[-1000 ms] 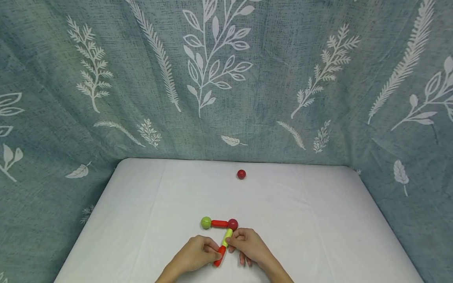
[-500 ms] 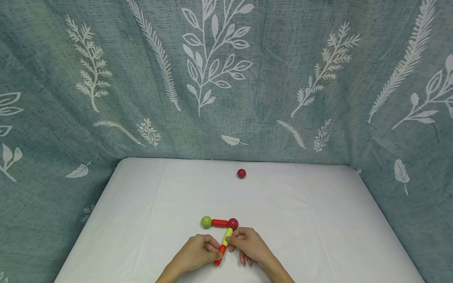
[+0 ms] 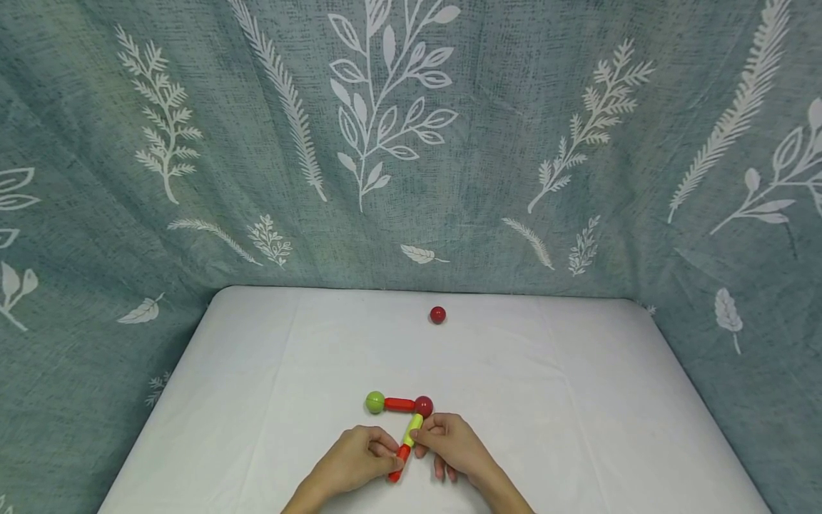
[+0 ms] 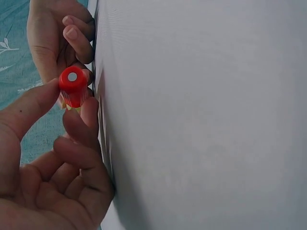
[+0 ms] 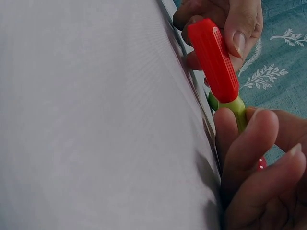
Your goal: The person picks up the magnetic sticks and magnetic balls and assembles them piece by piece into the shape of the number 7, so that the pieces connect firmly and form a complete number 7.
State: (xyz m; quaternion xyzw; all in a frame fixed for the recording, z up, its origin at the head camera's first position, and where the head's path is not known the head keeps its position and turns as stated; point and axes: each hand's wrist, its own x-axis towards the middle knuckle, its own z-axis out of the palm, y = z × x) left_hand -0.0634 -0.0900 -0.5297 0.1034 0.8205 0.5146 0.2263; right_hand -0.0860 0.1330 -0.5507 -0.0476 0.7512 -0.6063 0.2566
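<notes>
My left hand (image 3: 359,457) pinches a red toy construction rod (image 5: 213,60) between thumb and fingers. A silvery disc shows at its end in the left wrist view. Its far end meets a yellow-green rod (image 3: 414,425), which my right hand (image 3: 452,446) pinches. The two rods lie in one slanting line. At the top of that line sits a dark red ball (image 3: 423,406). From it a second red rod (image 3: 399,405) runs left to a lime green ball (image 3: 375,402). My fingers partly cover both held rods.
A loose red ball (image 3: 438,315) lies near the far edge of the white-covered table (image 3: 308,357). Behind and around the table hangs a blue-green cloth (image 3: 475,178) with white leaf patterns.
</notes>
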